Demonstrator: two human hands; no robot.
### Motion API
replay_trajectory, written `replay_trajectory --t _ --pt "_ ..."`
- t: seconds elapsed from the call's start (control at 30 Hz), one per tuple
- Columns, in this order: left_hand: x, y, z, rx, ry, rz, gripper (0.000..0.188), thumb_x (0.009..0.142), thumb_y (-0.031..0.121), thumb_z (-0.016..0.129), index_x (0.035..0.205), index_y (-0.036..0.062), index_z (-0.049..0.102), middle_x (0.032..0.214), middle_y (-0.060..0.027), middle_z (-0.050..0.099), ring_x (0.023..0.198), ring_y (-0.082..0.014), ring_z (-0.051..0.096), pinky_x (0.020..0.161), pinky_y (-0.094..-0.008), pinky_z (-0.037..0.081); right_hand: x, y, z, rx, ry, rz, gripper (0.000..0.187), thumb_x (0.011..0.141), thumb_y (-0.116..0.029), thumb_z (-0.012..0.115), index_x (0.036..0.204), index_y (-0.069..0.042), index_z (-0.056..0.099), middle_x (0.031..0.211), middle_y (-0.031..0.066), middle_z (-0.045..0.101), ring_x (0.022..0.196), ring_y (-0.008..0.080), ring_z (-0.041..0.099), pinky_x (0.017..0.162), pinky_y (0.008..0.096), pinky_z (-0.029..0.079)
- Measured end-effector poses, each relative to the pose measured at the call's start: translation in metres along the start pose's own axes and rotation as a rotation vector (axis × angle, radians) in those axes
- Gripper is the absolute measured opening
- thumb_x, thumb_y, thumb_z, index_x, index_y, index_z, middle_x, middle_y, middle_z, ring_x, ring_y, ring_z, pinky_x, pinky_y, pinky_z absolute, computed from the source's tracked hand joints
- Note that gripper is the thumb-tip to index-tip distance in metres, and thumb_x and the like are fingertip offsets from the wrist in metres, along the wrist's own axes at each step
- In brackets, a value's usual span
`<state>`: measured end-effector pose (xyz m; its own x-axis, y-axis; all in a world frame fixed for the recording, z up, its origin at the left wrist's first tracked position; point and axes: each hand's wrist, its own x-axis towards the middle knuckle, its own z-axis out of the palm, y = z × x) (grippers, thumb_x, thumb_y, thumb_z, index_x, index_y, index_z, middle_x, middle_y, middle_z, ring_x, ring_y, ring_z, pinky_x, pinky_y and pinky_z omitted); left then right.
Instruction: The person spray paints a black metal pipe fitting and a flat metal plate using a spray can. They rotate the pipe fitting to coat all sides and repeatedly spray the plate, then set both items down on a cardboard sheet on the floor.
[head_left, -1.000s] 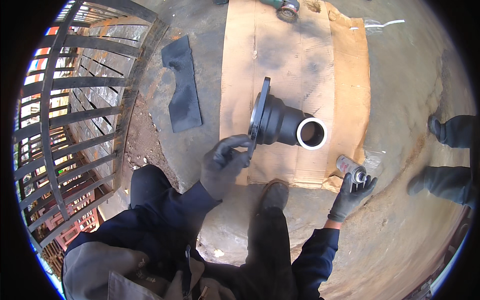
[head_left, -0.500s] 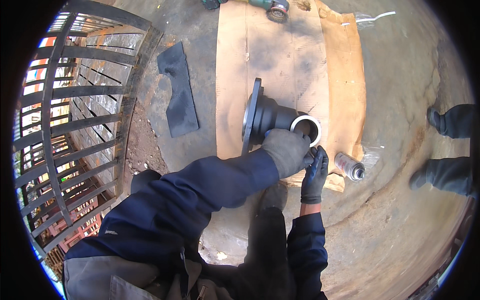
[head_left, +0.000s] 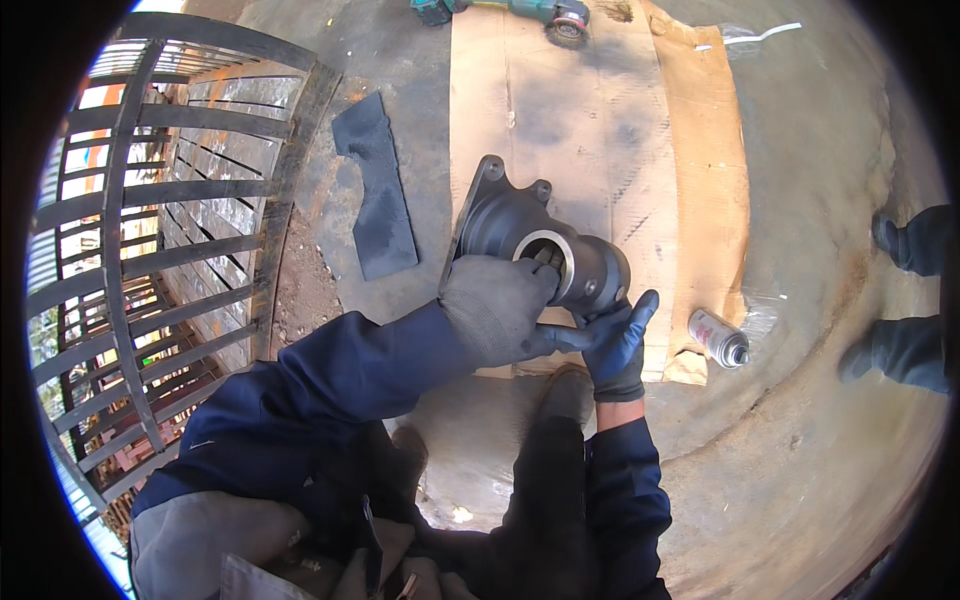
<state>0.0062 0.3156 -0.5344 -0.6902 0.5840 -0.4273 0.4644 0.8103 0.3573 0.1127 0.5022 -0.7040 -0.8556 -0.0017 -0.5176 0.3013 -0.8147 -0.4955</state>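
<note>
1. Plainly, in the head view, the black metal part sits over the near portion of the cardboard, its round opening facing up; whether its underside rests there is hidden.
2. The gloved left hand grasps the part, fingers hooked over the pale rim into the opening; their tips are partly lost in its shadow.
3. The gloved right hand is at the part's near right end, blue palm showing, one finger stretched out. Its other fingers overlap the part and the left glove, so I cannot tell whether they grip.
4. Right of the cardboard's near corner lies a spray can, beside crumpled clear plastic.
5. The top edge cuts off some of the green power tool.
6. Another person's legs vanish into the dark right rim.
</note>
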Motion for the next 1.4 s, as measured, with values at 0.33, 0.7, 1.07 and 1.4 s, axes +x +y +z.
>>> replay_trajectory --t 0.33,0.7,1.07,1.4 --pt "-0.039 -0.046 -0.019 -1.233 0.123 -0.232 0.057 0.11 0.048 0.063 0.137 -0.0023 0.065 0.091 -0.0028 0.067 0.058 -0.0066 0.054 0.06 -0.0238 0.054 0.002 -0.008 0.063 -0.47 -0.118 0.063 0.086 0.113 -0.076 0.034 0.151 -0.004 0.06 0.125 0.0064 0.069 0.11 0.016 0.062 0.098 0.0335 0.05" --pt "-0.058 -0.071 0.035 -1.488 0.068 -0.378 0.051 0.109 0.053 0.064 0.116 0.003 0.069 0.087 -0.0029 0.065 0.058 -0.0066 0.054 0.056 -0.0254 0.054 -0.075 -0.014 0.103 -0.741 -0.215 -0.197 0.046 0.111 -0.012 0.06 0.155 0.0 0.056 0.134 0.0091 0.07 0.117 0.0194 0.066 0.1 0.0366 0.053" --pt "-0.053 -0.082 0.034 -1.469 0.018 -0.342 0.062 0.111 0.057 0.059 0.129 -0.0023 0.066 0.092 -0.0043 0.066 0.061 -0.007 0.06 0.058 -0.0245 0.057 -0.068 -0.018 0.111 -0.67 -0.123 -0.003 0.04 0.11 -0.009 0.064 0.148 0.001 0.059 0.135 0.0096 0.071 0.122 0.0161 0.065 0.104 0.0357 0.052" --pt "-0.056 -0.084 0.034 -1.454 0.031 -0.342 0.066 0.114 0.061 0.049 0.126 -0.0022 0.065 0.091 -0.007 0.066 0.06 -0.0101 0.059 0.06 -0.0288 0.059 -0.07 -0.029 0.095 -0.759 -0.072 -0.093 0.045 0.113 -0.012 0.059 0.154 0.006 0.053 0.143 0.015 0.068 0.134 0.0209 0.063 0.113 0.037 0.049"
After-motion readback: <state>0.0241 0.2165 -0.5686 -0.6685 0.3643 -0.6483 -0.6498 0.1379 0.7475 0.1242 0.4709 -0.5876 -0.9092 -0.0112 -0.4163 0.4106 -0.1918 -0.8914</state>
